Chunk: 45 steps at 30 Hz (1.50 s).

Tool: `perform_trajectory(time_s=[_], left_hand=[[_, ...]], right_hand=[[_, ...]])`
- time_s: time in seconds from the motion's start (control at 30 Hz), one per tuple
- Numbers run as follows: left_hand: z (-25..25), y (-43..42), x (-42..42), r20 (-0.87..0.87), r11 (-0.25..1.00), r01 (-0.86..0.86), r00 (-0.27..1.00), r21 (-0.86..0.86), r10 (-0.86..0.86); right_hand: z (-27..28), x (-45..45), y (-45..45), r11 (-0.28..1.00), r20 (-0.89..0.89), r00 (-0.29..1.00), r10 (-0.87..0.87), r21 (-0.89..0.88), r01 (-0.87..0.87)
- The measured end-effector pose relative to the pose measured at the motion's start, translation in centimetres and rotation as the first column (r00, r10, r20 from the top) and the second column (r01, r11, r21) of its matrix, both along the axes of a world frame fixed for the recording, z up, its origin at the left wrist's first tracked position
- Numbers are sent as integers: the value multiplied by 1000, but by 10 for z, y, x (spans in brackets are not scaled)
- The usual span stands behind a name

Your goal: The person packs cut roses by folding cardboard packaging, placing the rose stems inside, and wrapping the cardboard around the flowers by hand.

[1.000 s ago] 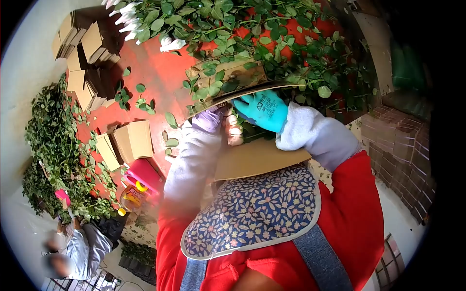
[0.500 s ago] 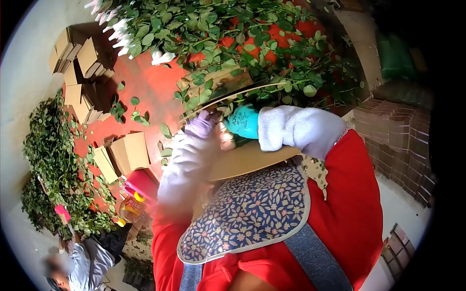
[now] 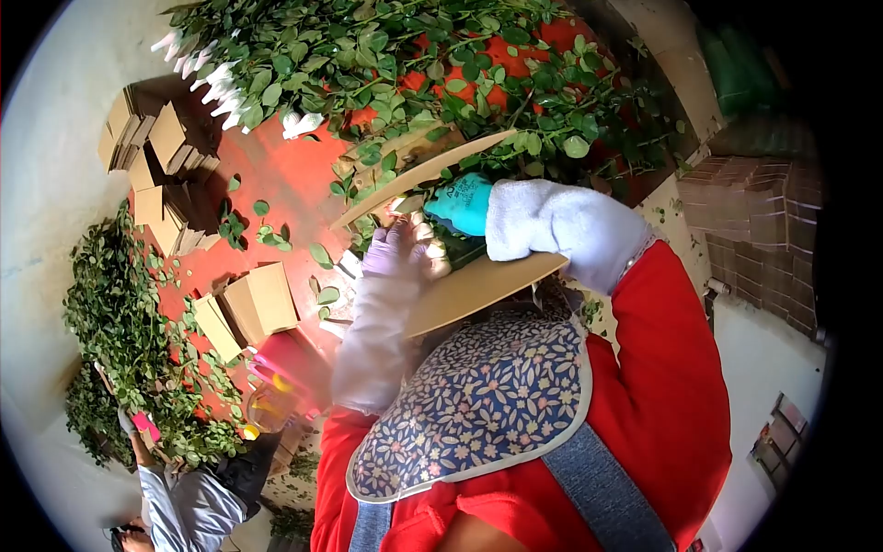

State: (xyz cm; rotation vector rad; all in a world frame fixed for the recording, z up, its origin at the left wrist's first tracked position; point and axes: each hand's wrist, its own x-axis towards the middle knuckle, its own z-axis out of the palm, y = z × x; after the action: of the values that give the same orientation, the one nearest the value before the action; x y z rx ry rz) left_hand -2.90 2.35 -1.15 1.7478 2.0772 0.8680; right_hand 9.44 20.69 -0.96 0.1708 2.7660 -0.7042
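While left grip point(image 3: 390, 252) touches pale blooms point(image 3: 436, 250) | right grip point(image 3: 463, 204) beside them

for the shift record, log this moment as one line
purple-gloved left hand: at pale rose heads | teal-gloved right hand: beside them | cardboard flaps: either side | leafy stems: on red surface

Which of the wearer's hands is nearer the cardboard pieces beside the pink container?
Left. The left hand lies to the right of the cardboard pieces, beside the pale blooms; the right hand is farther right.
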Motion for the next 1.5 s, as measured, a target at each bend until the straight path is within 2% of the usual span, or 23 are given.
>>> perform_trajectory(time_s=[0.03, 0.1, 0.17, 0.2, 0.27, 0.3, 0.37, 0.4, 0.43, 0.47, 0.5, 0.53, 0.63, 0.7, 0.77, 0.8, 0.83, 0.9, 1.0, 1.13, 1.3, 1.43, 1.5], left_hand=[[-2, -1, -1, -189, 996, 60, 981, 65, -47], [-8, 1, 2, 125, 965, -177, 971, -195, 204], [-19, 1, -4, 29, 991, -127, 991, -48, 128], [-12, 13, -8, 120, 953, -160, 973, -258, 196], [-13, 19, -19, -65, 905, -103, 994, -413, 83], [-14, 23, -23, -147, 872, -77, 989, -483, 6], [29, 37, -14, -199, 846, -32, 976, -532, -89], [48, 36, -9, -226, 872, -39, 971, -487, -83], [55, 43, -8, -227, 797, -23, 963, -603, -143], [39, 36, -15, -295, 842, -12, 939, -540, -176], [51, 45, -7, -264, 797, -27, 950, -604, -167], [63, 54, 0, -236, 747, -42, 959, -664, -156], [46, 47, -11, -133, 811, 10, 985, -585, -109], [37, 63, -3, -56, 837, 39, 995, -546, -83], [30, 81, 14, -1, 838, 74, 996, -540, -89], [26, 92, 23, 8, 833, 80, 996, -547, -91], [22, 100, 31, 15, 824, 85, 996, -560, -93], [16, 121, 49, 25, 799, 75, 997, -596, -75], [5, 145, 78, -12, 735, 31, 998, -677, -54], [-8, 164, 113, -56, 649, -20, 998, -760, -34], [-9, 171, 126, -75, 580, -68, 997, -812, 11], [-7, 172, 130, -62, 560, -76, 997, -825, 44], [-4, 168, 133, -53, 564, -74, 997, -823, 55]], right_hand=[[-2, 0, 0, 1000, -20, 1000, -16, -12, 16], [-6, 2, 0, 999, -74, 997, -29, -20, 28], [-14, 0, 6, 999, -145, 989, 37, 41, -31], [-30, -6, 14, 995, -81, 996, 42, -85, -49], [-89, -3, 17, 986, -306, 950, -65, -163, 15], [-65, -13, 24, 957, -137, 990, -40, -290, -2], [38, 13, 25, 923, -61, 961, -270, -300, 240], [36, 20, 27, 735, -59, 905, -422, -606, 303], [46, 35, 28, 659, -123, 858, -498, -697, 283], [56, 50, 29, 585, -182, 804, -565, -776, 235], [90, 76, 27, 692, -327, 773, -544, -696, 192], [113, 113, 24, 294, 17, 823, -567, -930, 222], [121, 238, 29, 8, 180, 693, -698, -966, 258], [67, 305, 23, -206, 232, 283, -931, -971, 118], [12, 364, 40, -363, 323, -170, -931, -782, 506], [-32, 397, 45, -296, 270, -211, -939, -325, 898], [-72, 418, 54, 141, 295, 20, -955, 396, 907], [-100, 425, 74, 182, 107, 152, -983, 402, 897], [-221, 414, 128, 294, -91, 348, -933, 365, 883], [-323, 389, 182, 451, 231, 397, -889, 283, 846], [-329, 437, 161, 561, 518, 424, -743, 136, 816], [-280, 479, 197, 393, 341, 284, -896, 312, 865], [-299, 483, 237, 189, 184, 107, -977, 518, 834]])
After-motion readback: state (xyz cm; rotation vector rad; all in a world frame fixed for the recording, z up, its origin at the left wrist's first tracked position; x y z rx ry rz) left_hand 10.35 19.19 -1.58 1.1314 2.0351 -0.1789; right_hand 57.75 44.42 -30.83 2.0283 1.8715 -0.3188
